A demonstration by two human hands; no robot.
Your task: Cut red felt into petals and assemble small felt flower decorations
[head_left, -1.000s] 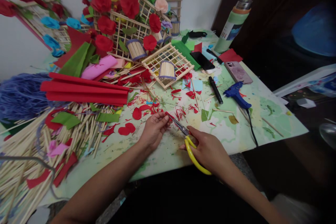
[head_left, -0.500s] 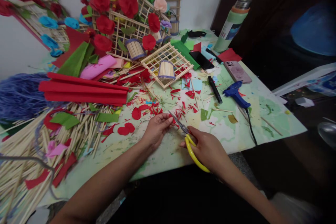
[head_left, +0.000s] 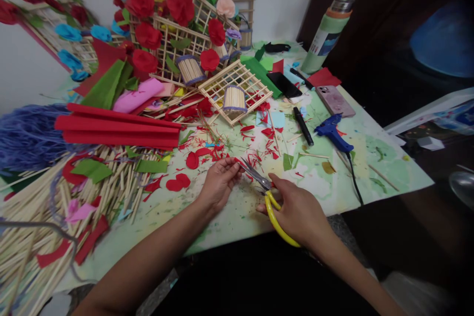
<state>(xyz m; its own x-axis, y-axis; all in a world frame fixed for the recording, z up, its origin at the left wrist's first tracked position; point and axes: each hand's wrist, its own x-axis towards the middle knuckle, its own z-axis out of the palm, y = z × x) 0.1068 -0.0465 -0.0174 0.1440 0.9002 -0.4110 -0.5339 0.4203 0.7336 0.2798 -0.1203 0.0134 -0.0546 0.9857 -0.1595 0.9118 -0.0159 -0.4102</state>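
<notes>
- One small red paper piece (head_left: 237,160) is pinched at the fingertips of the left hand (head_left: 220,183), mostly hidden by them, above the tabletop (head_left: 237,219).
- The right hand (head_left: 299,210) has its fingers curled around the handles of the yellow scissors (head_left: 265,184); the slightly parted blades point toward the left fingers, their tips just beside the paper. Whether they touch it, I cannot tell.
- The paper looks thin, light and soft, likely to crease or tear; a gentle pinch at its edge, clear of the blades, seems best.
- The scissors look stiff and heavier, best held by the smooth handle loops.
- Red cutouts (head_left: 178,182) lie left of the left fingers; a blue glue gun (head_left: 335,134) lies beyond the right fingers.
</notes>
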